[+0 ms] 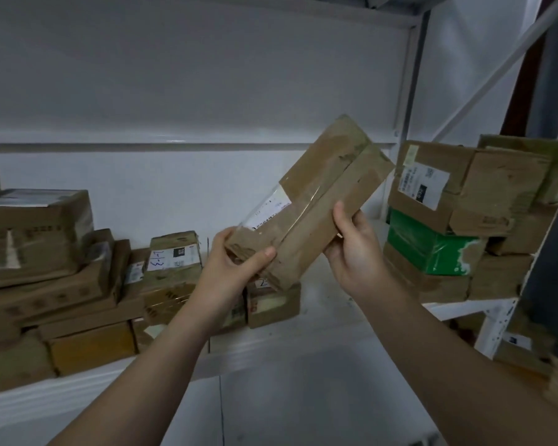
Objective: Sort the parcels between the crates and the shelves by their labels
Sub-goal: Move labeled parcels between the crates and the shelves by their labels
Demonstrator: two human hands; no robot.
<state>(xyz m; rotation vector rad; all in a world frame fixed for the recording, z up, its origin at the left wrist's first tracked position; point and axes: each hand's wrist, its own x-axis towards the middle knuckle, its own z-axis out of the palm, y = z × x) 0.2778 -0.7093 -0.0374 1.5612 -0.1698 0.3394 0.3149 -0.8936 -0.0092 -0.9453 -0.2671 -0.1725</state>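
Observation:
A long brown cardboard parcel point(316, 194) with a white label under clear tape is held tilted in the air, its far end raised toward the upper right. My left hand point(236, 262) grips its near lower corner, thumb across the front face. My right hand point(351, 243) holds its right edge from below, thumb pressed on the side. The parcel hangs above a bare stretch of the white shelf point(329, 317).
Several brown parcels point(62, 284) are stacked on the shelf at the left, one labelled box point(174, 255) bearing handwriting. At the right stands a stack with a green box point(429, 249) under a labelled carton point(432, 185). A white upright post point(403, 123) divides the bays.

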